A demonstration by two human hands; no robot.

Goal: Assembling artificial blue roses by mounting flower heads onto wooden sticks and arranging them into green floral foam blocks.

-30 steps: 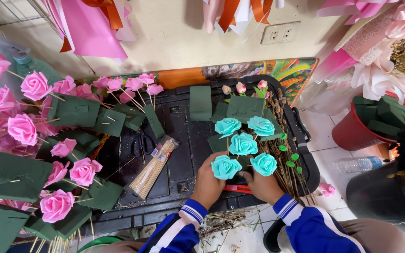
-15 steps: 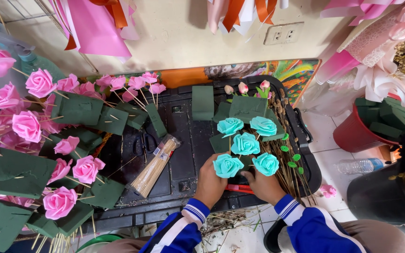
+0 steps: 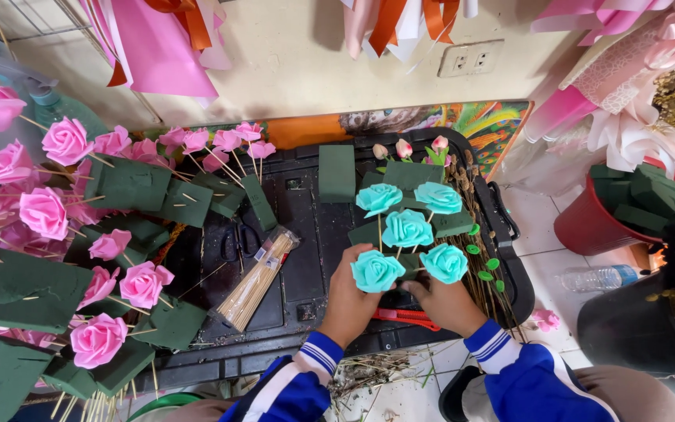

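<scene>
A black tray [image 3: 306, 234] sits on a tiled floor against a cream wall hung with pink and orange wrapping paper [image 3: 158, 47]. Five turquoise foam roses [image 3: 408, 228] on thin sticks cluster right of the tray's centre, petals tightly spiralled; three small pink buds [image 3: 405, 148] stand beyond them. Far left, many pink roses [image 3: 44, 212] are stuck in dark green foam blocks [image 3: 21, 285]. The left hand [image 3: 347, 301] grips the stem under the near-left turquoise rose; the right hand [image 3: 448, 301] pinches beneath the near-right one. One packet of wooden skewers [image 3: 258, 280] lies left of the hands.
</scene>
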